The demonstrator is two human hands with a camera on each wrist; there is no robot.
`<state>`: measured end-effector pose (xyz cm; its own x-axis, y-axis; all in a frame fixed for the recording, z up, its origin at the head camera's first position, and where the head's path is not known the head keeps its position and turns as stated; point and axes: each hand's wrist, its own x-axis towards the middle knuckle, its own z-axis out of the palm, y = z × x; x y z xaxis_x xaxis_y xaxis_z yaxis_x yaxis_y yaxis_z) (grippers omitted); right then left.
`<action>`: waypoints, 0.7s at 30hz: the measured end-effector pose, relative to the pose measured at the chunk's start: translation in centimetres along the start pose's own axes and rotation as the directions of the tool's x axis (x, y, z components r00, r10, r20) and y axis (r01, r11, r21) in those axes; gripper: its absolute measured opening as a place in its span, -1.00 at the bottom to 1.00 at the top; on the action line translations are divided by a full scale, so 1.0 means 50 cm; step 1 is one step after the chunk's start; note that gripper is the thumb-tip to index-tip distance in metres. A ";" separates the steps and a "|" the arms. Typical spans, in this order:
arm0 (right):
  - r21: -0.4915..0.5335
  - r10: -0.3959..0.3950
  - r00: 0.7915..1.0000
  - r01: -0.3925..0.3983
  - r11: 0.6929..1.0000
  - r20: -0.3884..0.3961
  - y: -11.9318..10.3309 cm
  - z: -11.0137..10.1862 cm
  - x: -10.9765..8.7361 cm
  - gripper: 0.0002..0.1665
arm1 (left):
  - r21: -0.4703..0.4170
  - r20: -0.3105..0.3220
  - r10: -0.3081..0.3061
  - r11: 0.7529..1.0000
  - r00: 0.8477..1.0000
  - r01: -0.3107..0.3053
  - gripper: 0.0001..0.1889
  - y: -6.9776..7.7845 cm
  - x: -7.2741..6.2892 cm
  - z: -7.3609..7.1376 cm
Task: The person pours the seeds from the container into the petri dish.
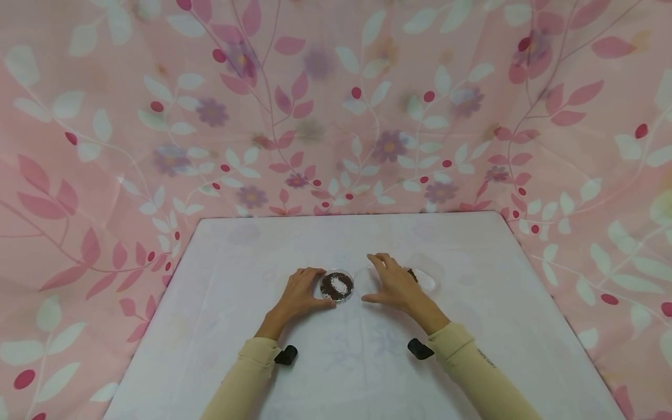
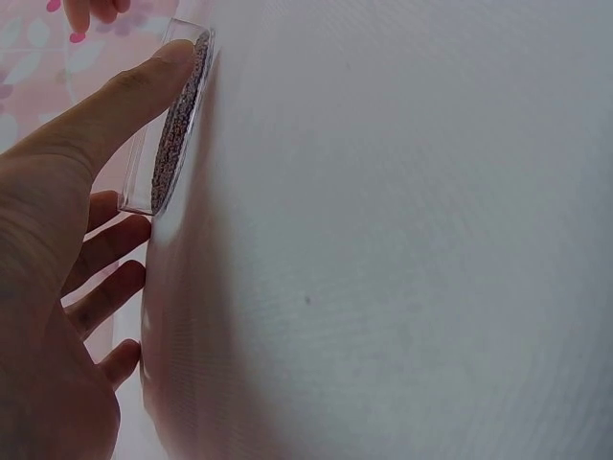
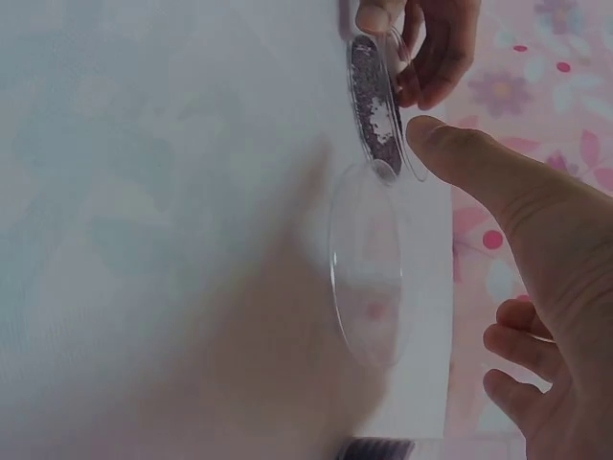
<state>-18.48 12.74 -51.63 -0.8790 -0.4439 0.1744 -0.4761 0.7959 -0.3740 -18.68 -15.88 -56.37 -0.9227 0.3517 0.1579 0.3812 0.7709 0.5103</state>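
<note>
A clear round petri dish (image 1: pixel 336 286) holds dark brown grains with a white patch of bits in the middle. My left hand (image 1: pixel 301 291) curves round its left side, thumb at the near edge and fingers at the far edge. The left wrist view shows the thumb (image 2: pixel 144 86) against the dish wall (image 2: pixel 139 172). To the right, an empty clear round lid or dish half (image 3: pixel 369 268) lies on the table. My right hand (image 1: pixel 394 286) is spread over that piece's right side, thumb and fingers apart. Whether it touches the clear piece is hard to tell.
Right of my right hand stands a clear container (image 1: pixel 427 282) with something white and something dark, partly hidden by the hand. A pale cloth covers the table (image 1: pixel 336 379). Pink leaf-patterned fabric (image 1: pixel 336 116) hangs behind and at both sides.
</note>
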 end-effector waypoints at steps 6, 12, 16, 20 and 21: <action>0.000 -0.022 1.000 0.022 1.000 -0.006 -0.007 0.015 -0.003 0.25 | -0.003 0.006 -0.004 1.000 1.000 0.004 -0.07 0.001 -0.001 -0.001; -0.027 -0.001 1.000 0.001 1.000 -0.002 -0.003 0.025 -0.005 0.25 | 0.004 -0.013 0.006 1.000 1.000 -0.006 -0.09 -0.002 -0.001 0.003; -0.044 0.021 1.000 -0.021 0.999 0.020 0.002 0.028 -0.007 0.25 | 0.001 -0.024 0.013 1.000 1.000 -0.013 -0.10 -0.003 0.000 0.004; -0.046 0.037 0.999 -0.036 0.998 0.021 0.009 0.031 -0.007 0.25 | 0.006 -0.016 0.013 1.000 1.000 -0.013 -0.08 -0.004 0.000 0.003; -0.043 0.044 0.999 -0.043 0.998 0.022 0.012 0.033 -0.007 0.25 | 0.006 -0.014 0.013 1.000 1.000 -0.013 -0.08 -0.004 0.000 0.003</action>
<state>-18.41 12.69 -53.41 -0.8984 -0.4172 0.1374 -0.4383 0.8314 -0.3416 -18.77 -15.94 -56.59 -0.9183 0.3544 0.1763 0.3935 0.7692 0.5034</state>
